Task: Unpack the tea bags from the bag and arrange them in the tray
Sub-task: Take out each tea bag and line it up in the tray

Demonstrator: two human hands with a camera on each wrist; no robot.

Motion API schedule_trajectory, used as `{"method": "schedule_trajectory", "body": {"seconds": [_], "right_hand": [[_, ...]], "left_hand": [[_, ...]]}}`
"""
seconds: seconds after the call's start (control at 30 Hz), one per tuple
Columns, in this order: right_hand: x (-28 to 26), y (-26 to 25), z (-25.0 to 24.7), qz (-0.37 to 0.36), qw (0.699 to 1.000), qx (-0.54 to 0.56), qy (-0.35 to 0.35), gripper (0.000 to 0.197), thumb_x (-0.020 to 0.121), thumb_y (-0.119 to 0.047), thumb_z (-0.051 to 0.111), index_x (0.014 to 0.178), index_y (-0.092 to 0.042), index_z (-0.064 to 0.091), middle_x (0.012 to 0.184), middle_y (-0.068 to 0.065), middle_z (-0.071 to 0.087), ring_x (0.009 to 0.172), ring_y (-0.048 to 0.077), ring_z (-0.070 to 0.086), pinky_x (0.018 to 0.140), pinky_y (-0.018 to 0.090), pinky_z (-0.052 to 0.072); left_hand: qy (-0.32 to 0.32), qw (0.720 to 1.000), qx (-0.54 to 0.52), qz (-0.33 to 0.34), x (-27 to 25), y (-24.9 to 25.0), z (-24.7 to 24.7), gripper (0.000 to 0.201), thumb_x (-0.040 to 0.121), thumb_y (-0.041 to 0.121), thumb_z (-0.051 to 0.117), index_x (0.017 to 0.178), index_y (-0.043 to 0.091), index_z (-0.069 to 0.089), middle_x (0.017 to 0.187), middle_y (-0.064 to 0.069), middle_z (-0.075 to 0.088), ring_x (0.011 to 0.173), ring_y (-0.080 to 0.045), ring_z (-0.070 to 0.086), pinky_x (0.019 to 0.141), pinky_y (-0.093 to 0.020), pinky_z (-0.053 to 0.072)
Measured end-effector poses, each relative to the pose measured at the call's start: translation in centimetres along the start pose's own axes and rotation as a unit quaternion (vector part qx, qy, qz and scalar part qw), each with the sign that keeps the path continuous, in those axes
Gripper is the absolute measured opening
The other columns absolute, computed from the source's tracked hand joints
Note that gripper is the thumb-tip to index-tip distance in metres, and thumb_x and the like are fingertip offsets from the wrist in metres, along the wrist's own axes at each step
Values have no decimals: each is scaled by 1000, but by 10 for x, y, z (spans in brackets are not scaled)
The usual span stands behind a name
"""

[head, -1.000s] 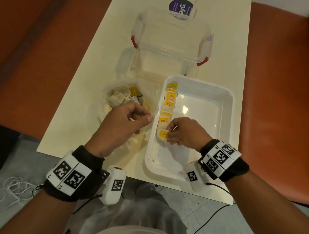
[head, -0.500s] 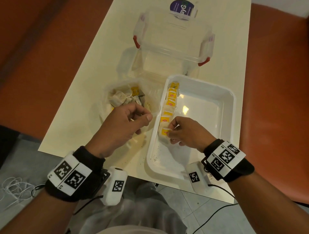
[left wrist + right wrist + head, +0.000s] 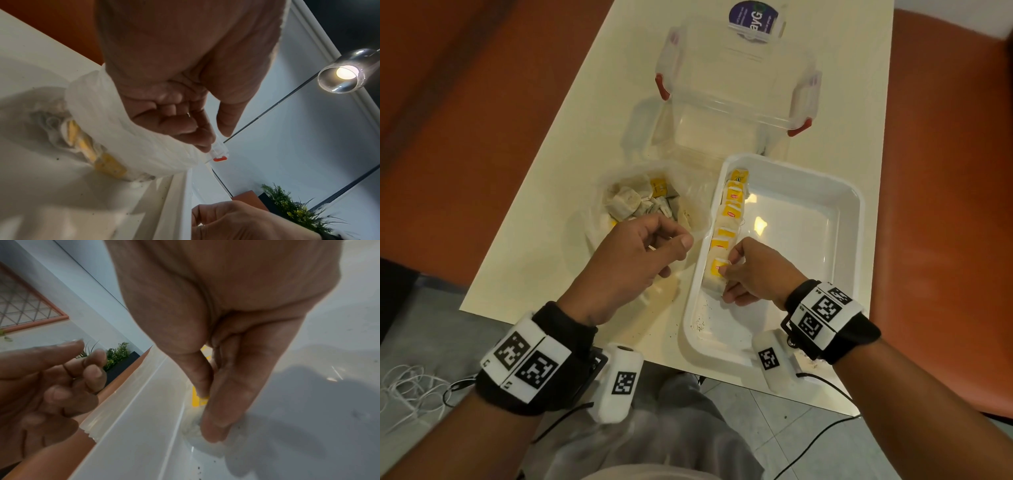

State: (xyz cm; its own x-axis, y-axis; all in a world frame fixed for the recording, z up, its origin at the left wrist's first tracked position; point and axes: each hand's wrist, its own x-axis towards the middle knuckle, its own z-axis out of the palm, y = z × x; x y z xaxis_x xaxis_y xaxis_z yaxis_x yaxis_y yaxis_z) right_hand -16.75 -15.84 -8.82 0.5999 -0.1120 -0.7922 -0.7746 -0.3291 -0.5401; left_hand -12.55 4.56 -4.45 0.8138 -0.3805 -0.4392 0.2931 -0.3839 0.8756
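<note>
Orange-brown flooring surrounds the cream counter (image 3: 585, 102), on which a clear lidded container (image 3: 736, 85) with red latches is set at the far end. Nearer, at the right, a white tray (image 3: 849, 240) is placed, and a row of tea bags (image 3: 731, 219) is lined up along its left wall. Just left of the tray, a clear plastic bag (image 3: 599, 212) holding more tea bags (image 3: 626, 204) is seen. The nearest tea bag in the row (image 3: 714, 270) is pinched by the right hand (image 3: 753, 274), thumb on its yellow tag. The left hand (image 3: 626, 263) is held over the bag's near edge with fingers curled; whether anything is held cannot be told.
</note>
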Motion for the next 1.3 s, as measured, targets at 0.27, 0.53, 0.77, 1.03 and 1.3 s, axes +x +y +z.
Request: {"method": "schedule_trajectory", "body": {"seconds": [0.27,0.53,0.77,1.03,1.3], "right_hand": [[1,-1,-1,-19,999,17,25,40,84,-10,78,87,-17,38,93,18,74,64,20,73,54,24,59],[2,-3,-2,-46,995,-59,61,41,80,-16,81,78,-20,41,84,7,74,76,22,76,74,37,64],[-8,-4,-10,-53,995,-54,70,40,82,-26,81,78,-18,42,82,9,74,80,25,76,74,40,63],[-18,-44,-11,-222,951,-82,200,36,84,-45,74,88,-23,47,85,-5,66,70,18,68,69,42,54],[14,-64,0,-215,927,-219,216,28,84,-21,67,89,-25,40,77,-3,63,72,24,62,59,33,43]], "left_hand": [[2,1000,-2,1,3,0,-3,10,91,34,67,92,24,70,88,-1,74,61,-6,61,54,-20,44],[10,1000,3,14,7,3,-10,11,91,34,67,92,24,70,88,-1,74,62,-6,62,54,-21,44],[76,994,65,38,23,2,-43,7,91,21,68,95,26,72,84,-2,70,61,-4,62,51,-13,42],[28,958,274,75,58,1,-35,22,88,19,69,104,33,69,93,13,67,79,-5,63,70,-24,48],[-31,862,488,134,89,-9,-9,45,83,46,67,126,40,56,121,4,57,107,-19,59,78,-34,48]]}}
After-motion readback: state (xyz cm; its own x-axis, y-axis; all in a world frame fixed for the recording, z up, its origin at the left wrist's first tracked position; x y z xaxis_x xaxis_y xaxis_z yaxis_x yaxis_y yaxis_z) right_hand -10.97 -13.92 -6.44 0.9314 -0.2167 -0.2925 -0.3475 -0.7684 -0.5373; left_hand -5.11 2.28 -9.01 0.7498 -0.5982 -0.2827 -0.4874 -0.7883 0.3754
